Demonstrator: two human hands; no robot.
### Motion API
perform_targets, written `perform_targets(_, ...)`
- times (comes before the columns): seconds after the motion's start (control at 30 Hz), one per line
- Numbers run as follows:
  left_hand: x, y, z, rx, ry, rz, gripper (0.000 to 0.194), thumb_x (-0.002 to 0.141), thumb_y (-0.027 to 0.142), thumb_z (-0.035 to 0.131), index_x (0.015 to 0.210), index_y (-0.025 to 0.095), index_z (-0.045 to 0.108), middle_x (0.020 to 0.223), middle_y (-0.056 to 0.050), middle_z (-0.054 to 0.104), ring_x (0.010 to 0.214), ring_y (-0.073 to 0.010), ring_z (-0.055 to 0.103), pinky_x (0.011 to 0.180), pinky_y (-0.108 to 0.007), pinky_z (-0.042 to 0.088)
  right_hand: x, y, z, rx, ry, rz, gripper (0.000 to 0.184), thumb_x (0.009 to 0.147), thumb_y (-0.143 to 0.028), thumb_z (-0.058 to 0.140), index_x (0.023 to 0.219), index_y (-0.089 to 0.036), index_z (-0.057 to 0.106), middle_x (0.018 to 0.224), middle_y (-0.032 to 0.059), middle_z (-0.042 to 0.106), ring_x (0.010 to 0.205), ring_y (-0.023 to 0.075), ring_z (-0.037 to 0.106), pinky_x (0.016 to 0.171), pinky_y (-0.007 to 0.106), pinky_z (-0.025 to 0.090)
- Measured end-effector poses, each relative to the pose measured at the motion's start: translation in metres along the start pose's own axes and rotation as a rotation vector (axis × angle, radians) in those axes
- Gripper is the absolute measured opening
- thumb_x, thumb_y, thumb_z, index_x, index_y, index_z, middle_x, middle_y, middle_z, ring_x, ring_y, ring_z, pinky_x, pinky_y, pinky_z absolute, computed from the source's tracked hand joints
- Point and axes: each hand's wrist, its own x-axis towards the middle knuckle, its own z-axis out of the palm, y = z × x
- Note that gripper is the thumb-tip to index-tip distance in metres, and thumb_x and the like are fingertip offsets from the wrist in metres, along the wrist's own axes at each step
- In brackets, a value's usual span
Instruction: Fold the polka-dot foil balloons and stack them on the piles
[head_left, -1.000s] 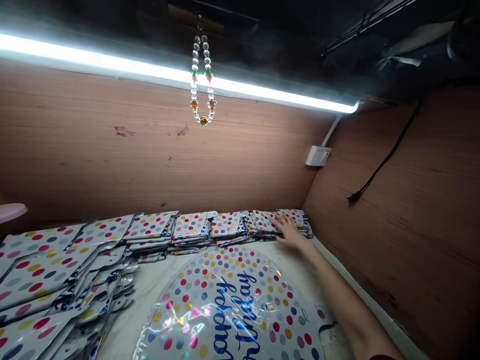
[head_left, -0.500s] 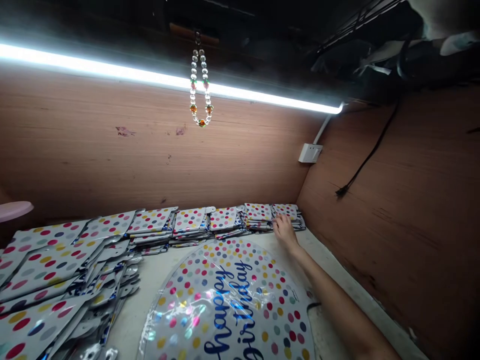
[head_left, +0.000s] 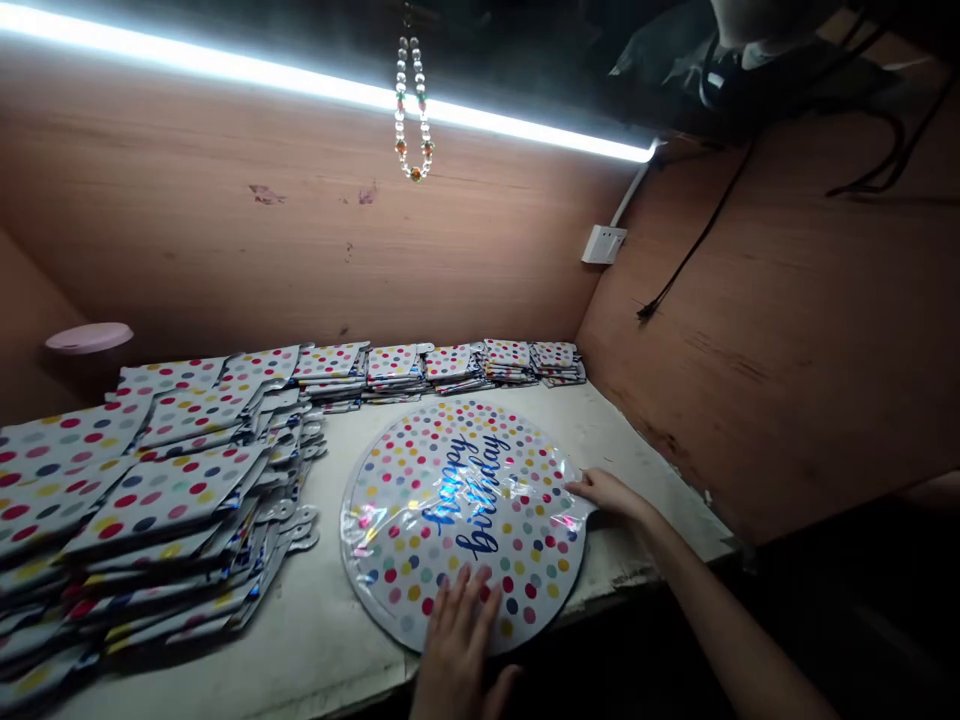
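Note:
A round, flat foil balloon [head_left: 480, 575] lies on the table, white with coloured dots and blue "happy birthday" lettering. My left hand [head_left: 461, 640] rests on its near edge, fingers outstretched and slightly spread. At the balloon's right edge, by the tail, my right hand [head_left: 611, 495] has its index finger on the foil and its other fingers curled, seemingly pinching the rim; the thumb is hard to make out. Folded dotted foil balloons are heaped in a large pile [head_left: 172, 500] on the left. A row of smaller folded stacks [head_left: 394, 365] runs along the back wall.
The worn white tabletop [head_left: 345, 640] ends at a rough front edge. Wooden panels stand behind and to the right, with a socket [head_left: 604, 245] and a hanging black cable [head_left: 697, 240]. Overhead are a light tube [head_left: 510, 122] and a bead string [head_left: 415, 120]. A pink lid-like disc [head_left: 90, 338] is back left.
My right hand has come from the rightmost back stack to the balloon's right edge. My left hand has appeared on its near edge. The camera view has tilted down.

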Motion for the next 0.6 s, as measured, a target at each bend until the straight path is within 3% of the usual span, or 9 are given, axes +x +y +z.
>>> perform_targets(0.07, 0.006, 0.024, 0.010, 0.018, -0.099, 0.057, 0.074, 0.080, 0.050, 0.059, 0.141, 0.014, 0.038, 0.144, -0.014, 0.042, 0.130, -0.0378, 0.039, 0.102, -0.051, 0.039, -0.044, 0.013, 0.018, 0.079, 0.007, 0.015, 0.039, 0.070, -0.055, 0.062, 0.063, -0.021, 0.042, 0.060, -0.0012, 0.056, 0.060, 0.0157, 0.055, 0.053, 0.025, 0.040)
perform_targets(0.13, -0.001, 0.028, 0.010, 0.056, -0.115, 0.125, 0.061, 0.085, 0.042, 0.057, 0.139, 0.018, 0.042, 0.143, -0.011, 0.045, 0.128, -0.0350, 0.043, 0.106, -0.051, 0.035, -0.095, 0.025, 0.050, 0.203, 0.007, 0.040, 0.041, 0.073, -0.061, 0.052, 0.070, -0.024, 0.036, 0.057, -0.0039, 0.052, 0.050, 0.0145, 0.052, 0.046, 0.026, 0.040)
perform_targets(0.17, -0.009, 0.022, 0.005, 0.074, -0.101, 0.157, 0.051, 0.088, 0.035, 0.054, 0.137, 0.021, 0.045, 0.141, -0.008, 0.048, 0.126, -0.0317, 0.047, 0.108, -0.050, 0.033, -0.120, 0.028, 0.071, 0.438, 0.017, 0.062, 0.043, 0.071, -0.064, 0.052, 0.074, -0.025, 0.034, 0.057, -0.0048, 0.051, 0.045, 0.0137, 0.049, 0.041, 0.025, 0.038)
perform_targets(0.27, -0.043, -0.018, -0.025, 0.107, -0.056, 0.229, 0.039, 0.094, 0.017, 0.042, 0.131, 0.026, 0.052, 0.130, -0.002, 0.059, 0.119, -0.0210, 0.054, 0.110, -0.041, 0.034, -0.183, 0.013, 0.138, 0.863, 0.009, 0.065, 0.052, 0.067, -0.070, 0.057, 0.074, -0.026, 0.031, 0.051, -0.0085, 0.044, 0.037, 0.0096, 0.039, 0.036, 0.022, 0.032)
perform_targets(0.37, -0.070, -0.066, -0.062, 0.160, -0.088, 0.151, 0.041, 0.094, 0.014, 0.037, 0.131, 0.024, 0.052, 0.127, -0.004, 0.061, 0.119, -0.0196, 0.056, 0.106, -0.038, 0.041, -0.225, -0.029, 0.184, 0.926, -0.084, -0.104, 0.046, 0.076, -0.067, 0.055, 0.075, -0.024, 0.038, 0.048, -0.0090, 0.040, 0.039, 0.0087, 0.042, 0.038, 0.019, 0.033)
perform_targets(0.47, -0.078, -0.092, -0.089, 0.149, -0.169, 0.100, 0.043, 0.093, 0.010, 0.037, 0.132, 0.021, 0.051, 0.131, -0.007, 0.058, 0.122, -0.0216, 0.053, 0.105, -0.041, 0.043, -0.244, -0.062, 0.184, 0.713, -0.176, -0.383, 0.032, 0.088, -0.052, 0.050, 0.101, -0.023, 0.053, 0.049, -0.0063, 0.051, 0.041, 0.0118, 0.052, 0.042, 0.021, 0.042)
perform_targets(0.53, -0.078, -0.094, -0.097, 0.055, -0.249, 0.162, 0.043, 0.093, 0.011, 0.039, 0.134, 0.022, 0.049, 0.131, -0.007, 0.058, 0.125, -0.0216, 0.050, 0.106, -0.042, 0.041, -0.242, -0.064, 0.165, 0.466, -0.032, -0.652, 0.029, 0.089, -0.039, 0.053, 0.115, -0.024, 0.057, 0.065, 0.0002, 0.065, 0.056, 0.0165, 0.063, 0.055, 0.027, 0.053)
perform_targets(0.6, -0.078, -0.088, -0.099, -0.066, -0.312, 0.238, 0.041, 0.095, 0.013, 0.041, 0.134, 0.023, 0.048, 0.130, -0.007, 0.059, 0.127, -0.0206, 0.048, 0.108, -0.042, 0.039, -0.232, -0.053, 0.147, 0.183, 0.167, -0.930, 0.035, 0.087, -0.026, 0.056, 0.122, -0.027, 0.058, 0.096, 0.0072, 0.071, 0.088, 0.0243, 0.068, 0.078, 0.038, 0.057)
